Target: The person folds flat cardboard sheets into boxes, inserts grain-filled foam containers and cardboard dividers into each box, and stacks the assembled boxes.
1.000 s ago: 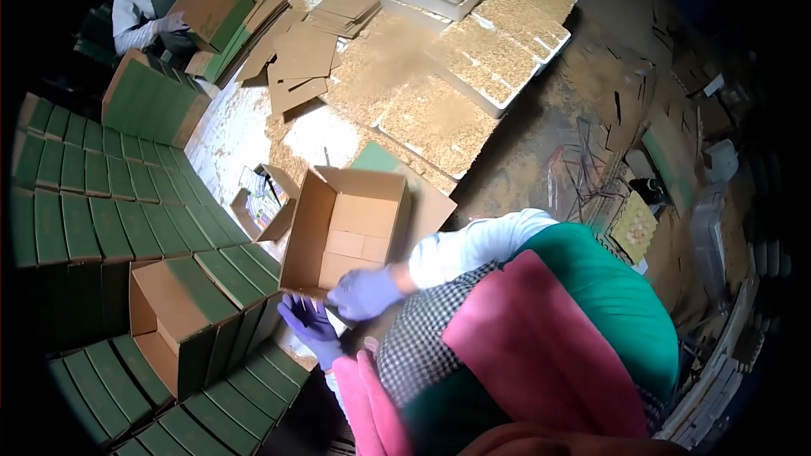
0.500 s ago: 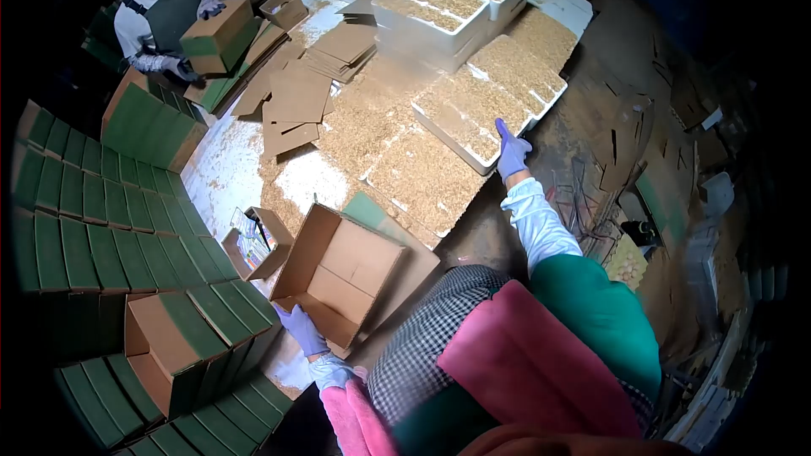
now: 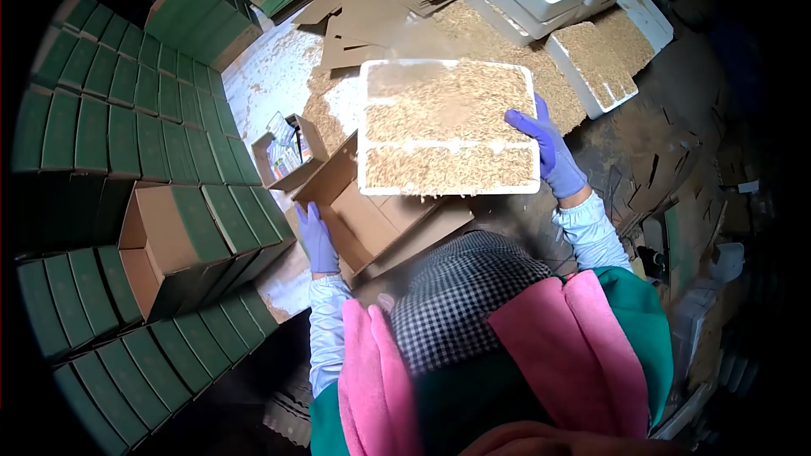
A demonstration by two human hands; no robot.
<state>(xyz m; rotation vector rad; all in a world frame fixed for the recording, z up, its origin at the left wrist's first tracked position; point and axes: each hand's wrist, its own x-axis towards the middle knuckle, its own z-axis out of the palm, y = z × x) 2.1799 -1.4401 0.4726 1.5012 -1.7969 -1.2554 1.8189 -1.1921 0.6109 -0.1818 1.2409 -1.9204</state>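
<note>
My right hand [image 3: 553, 152], in a purple glove, grips the right side of a white foam box [image 3: 365, 131], its thumb over the rim. Loose tan flakes, like wood shavings, cover its top, with white lines of the box showing through. It hangs over an open cardboard box [image 3: 359, 219], hiding that box's far right part. My left hand [image 3: 318, 239], gloved the same way, holds the cardboard box at its left edge. The cardboard box's inside shows bare brown walls.
Green-and-brown cartons [image 3: 127, 135] are stacked at left, one open carton [image 3: 173, 241] among them. A small carton [image 3: 291, 156] holds packets. Flat cardboard pieces [image 3: 355, 29] lie on the shavings-strewn table. More white foam boxes [image 3: 541, 4] stand at back right.
My right hand has lifted a foam box off the table and brought it left over the cardboard box. My left hand stays at the cardboard box. The view has turned, cutting off most of the co-worker.
</note>
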